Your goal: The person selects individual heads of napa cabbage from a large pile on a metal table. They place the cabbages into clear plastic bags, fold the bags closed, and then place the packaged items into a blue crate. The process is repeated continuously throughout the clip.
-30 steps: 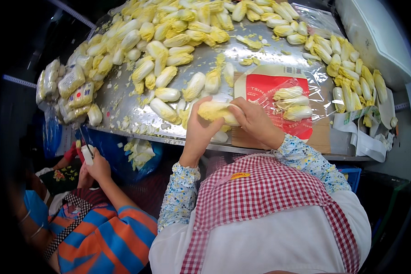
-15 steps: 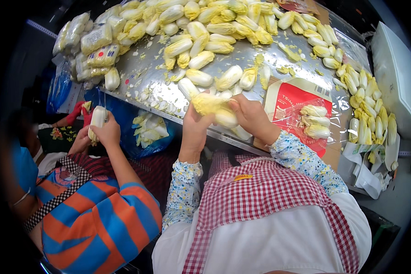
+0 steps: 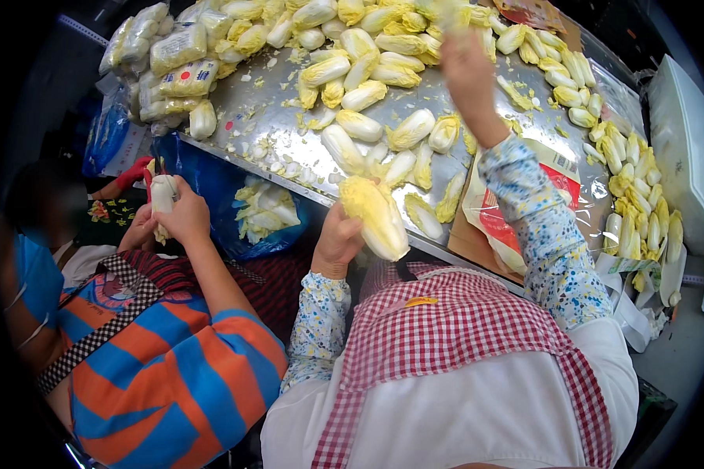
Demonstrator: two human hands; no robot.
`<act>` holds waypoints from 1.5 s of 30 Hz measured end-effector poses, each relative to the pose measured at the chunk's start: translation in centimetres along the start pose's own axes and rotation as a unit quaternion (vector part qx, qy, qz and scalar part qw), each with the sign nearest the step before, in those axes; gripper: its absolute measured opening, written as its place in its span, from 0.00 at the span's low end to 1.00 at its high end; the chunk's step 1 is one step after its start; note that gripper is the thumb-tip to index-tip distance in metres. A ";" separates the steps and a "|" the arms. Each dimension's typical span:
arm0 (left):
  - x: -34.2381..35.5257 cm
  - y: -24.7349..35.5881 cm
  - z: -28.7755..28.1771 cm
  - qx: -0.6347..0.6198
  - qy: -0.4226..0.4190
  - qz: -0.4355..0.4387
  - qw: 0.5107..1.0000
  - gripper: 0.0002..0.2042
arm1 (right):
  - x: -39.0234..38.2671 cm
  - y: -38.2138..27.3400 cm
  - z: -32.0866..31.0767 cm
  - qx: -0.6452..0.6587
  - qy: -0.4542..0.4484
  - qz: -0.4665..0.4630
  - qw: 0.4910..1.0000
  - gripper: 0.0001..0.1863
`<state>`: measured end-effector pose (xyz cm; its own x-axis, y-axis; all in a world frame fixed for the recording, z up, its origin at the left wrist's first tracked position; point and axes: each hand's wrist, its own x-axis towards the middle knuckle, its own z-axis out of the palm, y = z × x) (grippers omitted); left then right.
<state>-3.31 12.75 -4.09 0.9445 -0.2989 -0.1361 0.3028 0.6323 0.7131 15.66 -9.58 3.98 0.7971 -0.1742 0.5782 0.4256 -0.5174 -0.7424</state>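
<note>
A small napa cabbage (image 3: 379, 220) with a frilly yellow top and pale base is held in my left hand (image 3: 339, 241) at the table's near edge. The fingers of that hand wrap round its left side. My right hand (image 3: 467, 74) is stretched far over the table, by the heap of napa cabbages (image 3: 403, 43) at the back. Motion smears its fingers, and whether the pale yellow blur beside them is held is unclear. Several loose cabbages and leaves (image 3: 423, 215) lie just beyond my left hand on the metal table (image 3: 262, 102).
Wrapped cabbage packs (image 3: 188, 78) are stacked at the far left. On my left, a co-worker's hands (image 3: 181, 215) hold a cabbage, near a blue bag of leaves (image 3: 264, 215). A red and beige package (image 3: 551, 176) lies partly under my right arm. Cabbage rows and a white box (image 3: 680, 141) stand right.
My right hand has left the cabbage and swung away to the far side of the table. My left hand keeps the cabbage, now turned with its yellow top pointing away. The view has shifted slightly.
</note>
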 end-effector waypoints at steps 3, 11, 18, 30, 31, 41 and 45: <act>0.3 0.1 0.1 -0.012 0.007 0.024 1.000 0.40 | -5.9 4.9 0.6 -0.243 -0.348 -0.035 0.905 0.24; 1.9 -0.3 0.4 0.037 0.022 0.091 0.995 0.33 | -14.9 -5.1 -4.6 -0.022 -0.342 0.000 0.939 0.16; 3.0 -0.4 3.2 0.176 0.038 0.197 0.964 0.31 | -13.7 -2.3 -4.8 0.165 -0.153 0.284 0.932 0.12; 1.7 -0.1 4.1 0.275 0.078 0.306 0.908 0.30 | -9.1 -3.4 -5.8 0.016 -0.318 0.216 0.923 0.27; 1.6 -0.3 4.7 0.291 0.071 0.307 0.903 0.30 | -10.3 -4.2 -5.9 0.006 -0.320 0.191 0.928 0.25; 2.2 -1.2 5.8 0.026 0.137 0.201 0.970 0.24 | -12.3 3.2 -8.0 0.235 -0.152 0.276 0.919 0.16; 1.7 -1.5 7.2 0.027 0.119 0.119 0.985 0.25 | -11.9 4.2 -14.6 -0.157 -0.060 -0.012 0.986 0.18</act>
<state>-3.03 6.19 -0.45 0.9930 0.0338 -0.1130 0.0674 0.6241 0.7785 1.73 -21.93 -1.08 0.8410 -0.0685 0.5366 0.3067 -0.7567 -0.5773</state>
